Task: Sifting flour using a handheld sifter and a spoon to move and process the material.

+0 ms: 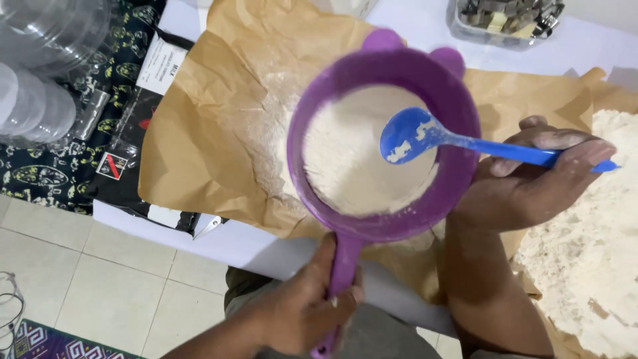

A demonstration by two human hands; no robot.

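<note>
Gripping purple sieve (384,143), left hand (302,309); right hand (531,179) holds blue spoon (435,136).

The flour heap (591,266) and clear box (502,23) are cut off by the frame edges.

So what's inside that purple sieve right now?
The purple sieve holds a mound of pale flour, with the blue spoon bowl over it. The flour covers the mesh, so the mesh cannot be seen.
</note>
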